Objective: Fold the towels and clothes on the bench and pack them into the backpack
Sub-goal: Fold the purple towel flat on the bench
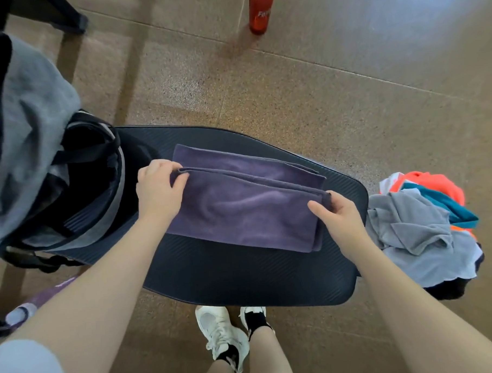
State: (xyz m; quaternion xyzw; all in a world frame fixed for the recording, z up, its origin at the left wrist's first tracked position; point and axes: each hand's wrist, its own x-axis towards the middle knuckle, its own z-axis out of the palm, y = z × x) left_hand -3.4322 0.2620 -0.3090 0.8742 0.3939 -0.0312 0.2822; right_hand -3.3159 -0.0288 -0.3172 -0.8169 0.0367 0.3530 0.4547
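Observation:
A dark purple towel [248, 203] lies partly folded on the black padded bench [243, 274]. My left hand [157, 187] pinches the folded edge at the towel's left end. My right hand [339, 213] pinches the same folded edge at its right corner. At the left end of the bench stands the grey and black backpack [79, 199], its top open, with a grey garment [30, 111] draped over its far side. At the bench's right end sits a pile of clothes [421, 229]: grey, white, teal and orange pieces.
A red bottle [261, 9] stands on the brown speckled floor beyond the bench. My feet in white and black shoes [231, 333] are just in front of the bench. A purple item [41, 299] lies on the floor at the lower left.

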